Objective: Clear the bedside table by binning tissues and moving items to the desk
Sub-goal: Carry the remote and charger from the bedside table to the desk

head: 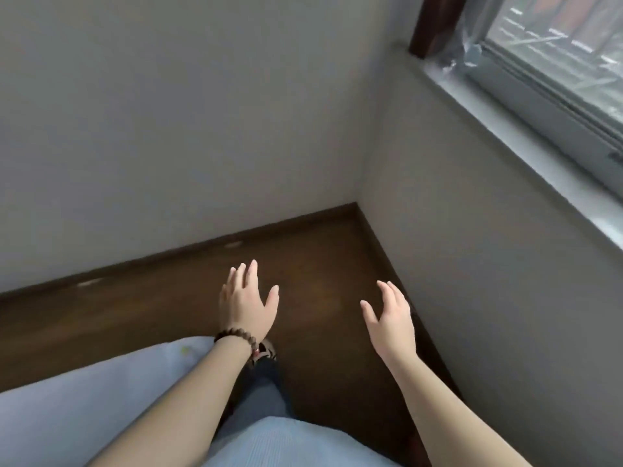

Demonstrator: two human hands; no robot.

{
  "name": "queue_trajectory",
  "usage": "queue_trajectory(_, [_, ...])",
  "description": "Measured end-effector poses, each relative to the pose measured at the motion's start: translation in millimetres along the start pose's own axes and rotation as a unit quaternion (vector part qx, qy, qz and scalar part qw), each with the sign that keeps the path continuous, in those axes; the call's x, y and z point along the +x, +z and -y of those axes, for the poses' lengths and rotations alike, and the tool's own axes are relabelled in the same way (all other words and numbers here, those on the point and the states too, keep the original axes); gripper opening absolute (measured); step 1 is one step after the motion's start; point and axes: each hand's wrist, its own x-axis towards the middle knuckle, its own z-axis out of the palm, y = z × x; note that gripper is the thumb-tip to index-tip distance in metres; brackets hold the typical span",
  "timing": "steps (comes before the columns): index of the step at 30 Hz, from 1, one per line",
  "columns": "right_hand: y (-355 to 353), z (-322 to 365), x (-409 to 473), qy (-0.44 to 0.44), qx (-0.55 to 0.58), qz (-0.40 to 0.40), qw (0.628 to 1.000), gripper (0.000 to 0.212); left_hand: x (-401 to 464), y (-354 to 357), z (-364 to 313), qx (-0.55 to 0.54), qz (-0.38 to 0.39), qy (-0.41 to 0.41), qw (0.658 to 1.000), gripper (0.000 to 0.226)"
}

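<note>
Room: corner where two pale grey walls (168, 112) meet, seen from above and looking down.
Floor: dark brown wood floor (320, 264) with a dark skirting board along both walls; two pale marks on the skirting at left.
Window: window (556, 55) at upper right, with a grey sill (505, 129) running down toward the right edge and a dark brown frame piece at its far end.
Left hand: left hand (244, 301) held over the floor, fingers straight and close together, thumb apart, holding nothing; a brown bead bracelet (234, 335) circles the wrist.
Right hand: right hand (392, 318) near the right wall, fingers relaxed and slightly spread, holding nothing.
Hands, relation: well apart, both palm-down.
Clothing: light blue garment (84, 399) at near left and near centre; blue jeans (259, 392) and a patterned shoe just below the left wrist.
Task items: bedside table, tissues and desk lie outside this view.
</note>
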Motion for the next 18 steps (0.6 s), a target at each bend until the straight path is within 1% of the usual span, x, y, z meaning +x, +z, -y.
queue_trajectory(1, [4,12,7,-0.015,-0.004,0.005,1.000,0.054,4,-5,10,-0.005,-0.011,-0.015,1.000,0.065])
queue_trajectory(4, [46,71,35,-0.084,-0.026,0.056,0.995,0.053,22,-28,64,-0.022,-0.055,-0.110,0.992,0.065])
queue_trajectory(10, [145,190,97,-0.201,-0.078,0.142,0.966,0.050,76,-65,169,-0.067,-0.101,-0.255,0.959,0.068])
queue_trajectory(15, [230,312,147,-0.291,-0.118,0.203,0.927,0.050,137,-112,250,-0.071,-0.132,-0.337,0.930,0.070])
queue_trajectory(18, [274,393,163,-0.340,-0.114,0.226,0.906,0.047,166,-145,289,-0.083,-0.156,-0.374,0.910,0.070])
